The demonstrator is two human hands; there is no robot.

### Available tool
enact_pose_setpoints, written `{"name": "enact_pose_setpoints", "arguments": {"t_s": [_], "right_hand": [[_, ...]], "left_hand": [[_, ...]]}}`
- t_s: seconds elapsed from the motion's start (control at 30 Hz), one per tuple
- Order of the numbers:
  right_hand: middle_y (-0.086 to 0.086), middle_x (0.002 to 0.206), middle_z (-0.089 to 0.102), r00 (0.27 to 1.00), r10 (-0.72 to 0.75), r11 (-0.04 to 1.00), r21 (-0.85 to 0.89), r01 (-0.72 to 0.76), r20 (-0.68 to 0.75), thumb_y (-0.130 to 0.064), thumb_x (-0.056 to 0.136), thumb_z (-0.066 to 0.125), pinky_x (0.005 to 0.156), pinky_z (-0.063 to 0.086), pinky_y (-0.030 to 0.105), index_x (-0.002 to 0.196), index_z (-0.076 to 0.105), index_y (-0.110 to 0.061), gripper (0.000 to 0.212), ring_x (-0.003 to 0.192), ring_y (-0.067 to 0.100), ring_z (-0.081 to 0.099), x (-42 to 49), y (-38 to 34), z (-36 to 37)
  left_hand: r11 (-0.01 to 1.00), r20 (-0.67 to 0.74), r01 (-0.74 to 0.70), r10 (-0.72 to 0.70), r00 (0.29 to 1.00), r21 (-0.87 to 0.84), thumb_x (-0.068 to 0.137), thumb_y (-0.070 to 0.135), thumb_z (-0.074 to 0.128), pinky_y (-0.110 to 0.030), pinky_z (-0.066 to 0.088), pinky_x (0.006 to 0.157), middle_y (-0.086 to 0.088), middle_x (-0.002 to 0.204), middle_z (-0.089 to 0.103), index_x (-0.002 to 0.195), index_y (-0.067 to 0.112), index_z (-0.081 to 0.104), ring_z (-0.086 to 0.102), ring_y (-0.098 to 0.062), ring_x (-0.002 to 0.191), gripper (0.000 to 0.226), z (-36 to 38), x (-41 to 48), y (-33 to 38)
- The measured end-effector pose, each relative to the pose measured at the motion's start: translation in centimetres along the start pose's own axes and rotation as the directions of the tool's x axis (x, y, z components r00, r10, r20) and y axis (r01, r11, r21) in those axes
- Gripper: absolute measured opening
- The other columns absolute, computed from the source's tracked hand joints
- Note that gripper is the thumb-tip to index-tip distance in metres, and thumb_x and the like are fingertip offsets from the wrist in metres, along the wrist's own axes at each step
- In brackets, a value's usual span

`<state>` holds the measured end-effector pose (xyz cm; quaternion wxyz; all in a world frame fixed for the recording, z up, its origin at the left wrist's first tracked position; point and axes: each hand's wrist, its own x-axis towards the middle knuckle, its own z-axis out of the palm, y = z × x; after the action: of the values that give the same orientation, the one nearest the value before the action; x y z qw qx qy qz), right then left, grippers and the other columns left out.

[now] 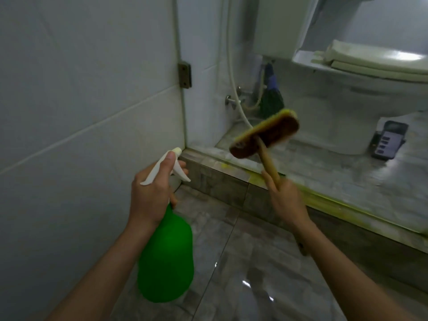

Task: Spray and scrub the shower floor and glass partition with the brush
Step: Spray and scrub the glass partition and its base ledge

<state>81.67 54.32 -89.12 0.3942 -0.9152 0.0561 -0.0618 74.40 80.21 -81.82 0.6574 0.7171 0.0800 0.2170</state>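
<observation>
Left hand (151,193) grips green spray bottle (165,258) nozzle-forward, finger at trigger; right hand (286,200) clasps brush (264,136) lifted off floor, apparently readying spray.

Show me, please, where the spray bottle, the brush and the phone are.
spray bottle (165,256), head view, on its green body
brush (275,132), head view, on its brown head
phone (389,141), head view, on its lit screen
</observation>
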Motion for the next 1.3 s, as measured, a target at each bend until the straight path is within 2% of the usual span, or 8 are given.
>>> {"name": "enact_pose_setpoints", "arguments": {"t_s": [0.1,0.2,0.37,0.6,0.77,1.0,1.1,1.3], "right_hand": [[0.008,0.063,0.059,0.99,0.138,0.989,0.047,-0.139,0.007,-0.057,0.091,0.041,0.051,0.044,0.038,0.072,0.06,-0.01,0.054,0.05,0.022,0.053,-3.2,4.2,0.8],[0.003,0.059,0.053,0.998,0.048,0.99,0.127,-0.054,0.049,-0.054,0.094,0.042,0.051,0.041,0.034,0.071,0.055,-0.014,0.048,0.048,0.018,0.047,-0.8,-0.6,2.6],[0.002,0.068,0.055,0.971,-0.138,0.99,0.007,0.139,0.196,-0.061,0.091,0.042,0.052,0.04,0.028,0.081,0.055,-0.014,0.05,0.058,0.018,0.054,5.8,-10.7,4.5],[0.014,0.06,0.061,0.989,0.026,0.999,-0.045,-0.019,0.148,-0.061,0.088,0.043,0.049,0.046,0.042,0.072,0.061,-0.009,0.057,0.053,0.032,0.057,-0.3,1.5,-0.8],[0.01,0.058,0.056,0.991,0.048,0.999,0.009,-0.05,0.125,-0.054,0.091,0.044,0.048,0.038,0.032,0.07,0.058,-0.011,0.05,0.049,0.026,0.052,-0.4,1.6,1.4],[0.007,0.072,0.062,0.958,-0.07,0.985,-0.135,0.111,0.277,-0.061,0.091,0.041,0.052,0.04,0.03,0.079,0.061,-0.013,0.053,0.063,0.025,0.059,5.4,-5.7,8.1],[0.004,0.062,0.057,0.971,-0.038,0.994,-0.087,0.06,0.238,-0.058,0.092,0.043,0.049,0.036,0.029,0.07,0.056,-0.015,0.05,0.054,0.022,0.054,3.3,-2.0,4.8],[0.004,0.049,0.043,0.969,0.231,0.954,0.172,-0.243,0.088,-0.053,0.089,0.049,0.047,0.036,0.031,0.06,0.045,-0.014,0.049,0.041,0.018,0.04,-4.6,8.6,-3.2]], "left_hand": [[1.0,-0.021,-0.004,0.004,1.0,-0.005,0.09,0.052,0.053,-0.029,0.046,0.054,0.006,0.086,0.079,0.071,0.052,0.077,0.065,-0.05,0.069,0.031,-1.1,0.3,-0.3],[1.0,-0.036,-0.008,0.008,0.999,0.009,0.091,0.052,0.054,-0.031,0.047,0.058,0.005,0.086,0.079,0.071,0.05,0.077,0.068,-0.053,0.085,0.031,-1.9,0.6,-1.0],[0.999,-0.02,-0.029,0.03,0.999,0.039,0.091,0.056,0.052,-0.037,0.049,0.057,-0.013,0.088,0.078,0.074,0.051,0.077,0.066,-0.053,0.075,0.031,-2.4,0.3,-1.5],[1.0,0.003,-0.013,0.013,1.0,-0.006,0.084,0.062,0.053,-0.036,0.048,0.056,-0.023,0.088,0.075,0.072,0.051,0.077,0.061,-0.047,0.057,0.03,-2.1,0.0,-1.4],[1.0,-0.012,-0.013,0.013,1.0,0.003,0.089,0.054,0.052,-0.032,0.047,0.058,0.001,0.086,0.079,0.072,0.051,0.077,0.067,-0.053,0.077,0.031,-2.4,0.5,-1.8],[1.0,-0.015,-0.005,0.005,1.0,0.029,0.093,0.052,0.052,-0.028,0.045,0.051,0.004,0.092,0.08,0.073,0.053,0.077,0.058,-0.04,0.054,0.031,-1.9,0.3,-2.6],[0.999,-0.001,0.014,-0.014,1.0,0.049,0.096,0.05,0.053,-0.031,0.048,0.052,-0.015,0.089,0.078,0.072,0.053,0.076,0.063,-0.047,0.064,0.033,-1.0,-0.1,-3.0],[0.996,0.085,0.059,-0.064,0.994,0.06,0.092,0.051,0.056,-0.032,0.046,0.055,0.006,0.086,0.079,0.073,0.043,0.079,0.063,-0.055,0.072,0.031,0.9,-0.7,-3.4]]}}
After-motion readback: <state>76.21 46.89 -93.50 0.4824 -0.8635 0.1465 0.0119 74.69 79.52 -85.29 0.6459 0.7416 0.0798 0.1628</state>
